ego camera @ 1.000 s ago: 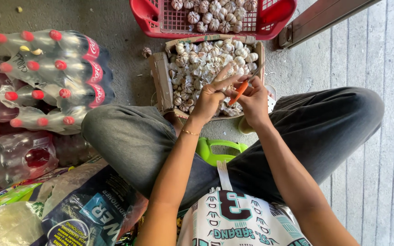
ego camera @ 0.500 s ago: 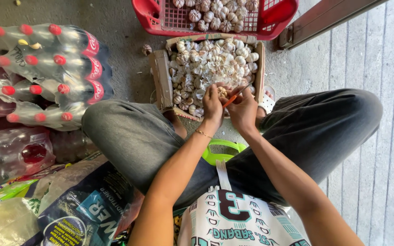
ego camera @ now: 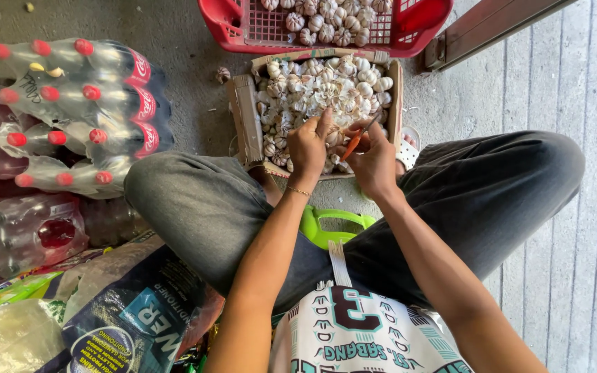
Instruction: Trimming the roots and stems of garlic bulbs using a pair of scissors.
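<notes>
My left hand (ego camera: 310, 146) is closed around a garlic bulb (ego camera: 332, 136) over the near edge of a cardboard box (ego camera: 243, 117) full of garlic bulbs. My right hand (ego camera: 374, 160) grips a small orange-handled knife (ego camera: 352, 146), its tip pointing at the bulb in my left hand. Both hands meet between my knees, above the box. Most of the held bulb is hidden by my fingers.
A red plastic basket (ego camera: 236, 24) with more garlic stands beyond the box. Shrink-wrapped packs of red-capped bottles (ego camera: 77, 103) lie at the left. Printed bags (ego camera: 139, 311) lie at lower left. A green plastic stool (ego camera: 326, 224) shows under my legs. One loose bulb (ego camera: 222, 73) lies on the concrete.
Both hands dropped from a raised position down onto the box, then drew slightly back toward me, still together with the knife and bulb.
</notes>
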